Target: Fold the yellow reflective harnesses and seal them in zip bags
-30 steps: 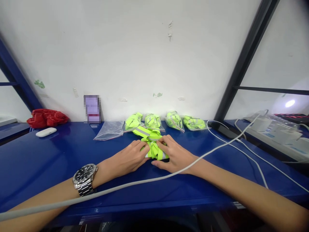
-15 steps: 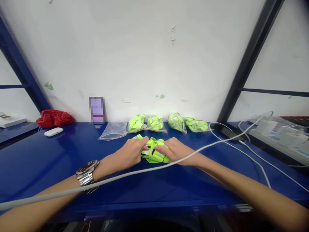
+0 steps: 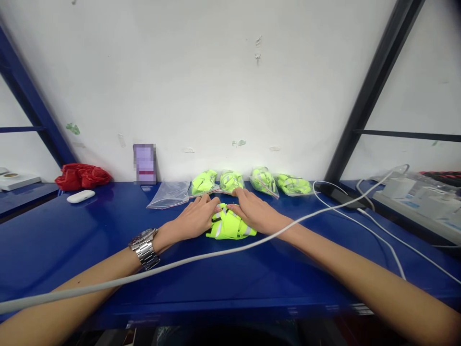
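Note:
A folded neon-yellow bundle with grey reflective strips (image 3: 230, 226) lies on the blue table (image 3: 173, 283). My left hand (image 3: 197, 217) closes on its left upper side, thumb on the fabric. From the right, my right hand (image 3: 254, 211) grips its upper right part, with the thumb near the middle of the bundle. The fingertips of both hands lie at the bundle's far side, partly hidden. Behind the hands, several clear bags with similar neon-yellow bundles (image 3: 293, 184) stand in a row by the wall. An unfilled clear zip bag (image 3: 168, 194) lies left of them.
A white cable (image 3: 201, 257) crosses in front of the camera over both forearms. At the left are a red bundle (image 3: 83, 177), a white case (image 3: 80, 196) and a propped phone (image 3: 145, 164). A black device (image 3: 338, 196) with cables lies right.
Both hands have moved to the far side of the bundle, their fingers reaching further forward. The bundle looks more compact, with its near side now smoother and more exposed.

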Motion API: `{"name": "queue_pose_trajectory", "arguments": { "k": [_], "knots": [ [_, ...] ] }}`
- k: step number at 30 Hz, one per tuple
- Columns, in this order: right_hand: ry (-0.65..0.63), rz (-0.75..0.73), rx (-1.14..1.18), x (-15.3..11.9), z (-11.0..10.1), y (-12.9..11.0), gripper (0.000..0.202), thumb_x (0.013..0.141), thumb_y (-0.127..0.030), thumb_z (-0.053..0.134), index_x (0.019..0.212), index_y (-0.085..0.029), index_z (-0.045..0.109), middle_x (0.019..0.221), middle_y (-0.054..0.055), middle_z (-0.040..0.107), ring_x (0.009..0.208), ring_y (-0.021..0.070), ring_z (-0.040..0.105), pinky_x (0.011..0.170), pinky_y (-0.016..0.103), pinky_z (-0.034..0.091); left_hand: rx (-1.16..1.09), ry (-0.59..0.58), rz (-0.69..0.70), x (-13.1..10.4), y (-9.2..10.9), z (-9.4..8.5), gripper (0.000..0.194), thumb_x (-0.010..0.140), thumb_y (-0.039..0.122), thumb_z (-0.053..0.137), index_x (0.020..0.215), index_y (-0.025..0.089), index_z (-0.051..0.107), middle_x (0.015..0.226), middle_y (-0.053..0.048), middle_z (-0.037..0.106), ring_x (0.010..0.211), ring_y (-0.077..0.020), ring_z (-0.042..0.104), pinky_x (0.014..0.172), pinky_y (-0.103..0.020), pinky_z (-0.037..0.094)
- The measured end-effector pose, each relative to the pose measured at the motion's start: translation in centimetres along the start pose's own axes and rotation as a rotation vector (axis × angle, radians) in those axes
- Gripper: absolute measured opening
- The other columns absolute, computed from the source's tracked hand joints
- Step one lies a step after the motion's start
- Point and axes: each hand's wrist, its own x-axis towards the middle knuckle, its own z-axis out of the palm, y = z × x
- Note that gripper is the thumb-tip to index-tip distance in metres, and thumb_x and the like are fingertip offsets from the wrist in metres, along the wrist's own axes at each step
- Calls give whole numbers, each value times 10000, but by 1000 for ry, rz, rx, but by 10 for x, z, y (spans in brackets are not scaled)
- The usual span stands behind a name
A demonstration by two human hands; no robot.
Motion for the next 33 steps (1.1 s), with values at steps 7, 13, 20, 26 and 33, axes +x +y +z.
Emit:
{"name": "queue_pose_trajectory", "arguments": {
  "k": [7,13,20,26,33],
  "knots": [
    [57,-269,-151,-12,-7,-14,397,980,-433,357,958,-115,593,859,110,535,811,223,506,765,371,435,97,24,-76,2,-2,-1,244,946,357,312,1031,203,480,988,-103,513,877,-265,495,743,-399,407],
    [-21,-276,-47,-23,-9,-11,493,970,-476,354,1192,-79,543,908,123,517,922,256,499,844,417,452,-22,-64,-48,13,-2,-1,150,900,249,387,927,201,526,723,-55,537,679,-218,516,650,-314,377],
    [-51,-188,22,-26,1,-1,528,963,-497,357,1227,-73,528,925,118,494,927,258,517,826,415,480,-112,-48,-44,19,11,-17,274,935,268,305,804,194,534,738,-48,582,670,-198,539,627,-298,347],
    [-31,-224,52,-29,-1,-2,459,970,-442,382,1222,-84,521,916,104,478,904,242,481,832,419,464,-567,-16,-304,0,23,-16,575,757,623,588,1129,186,555,1016,-67,647,890,-234,589,700,-287,426],
    [74,-229,65,-35,9,0,367,958,-409,425,1144,-122,556,966,115,455,967,255,462,878,455,450,-916,36,-323,-2,36,-5,719,632,528,764,1197,186,479,946,-46,651,855,-207,601,688,-285,474]
  ]
}}
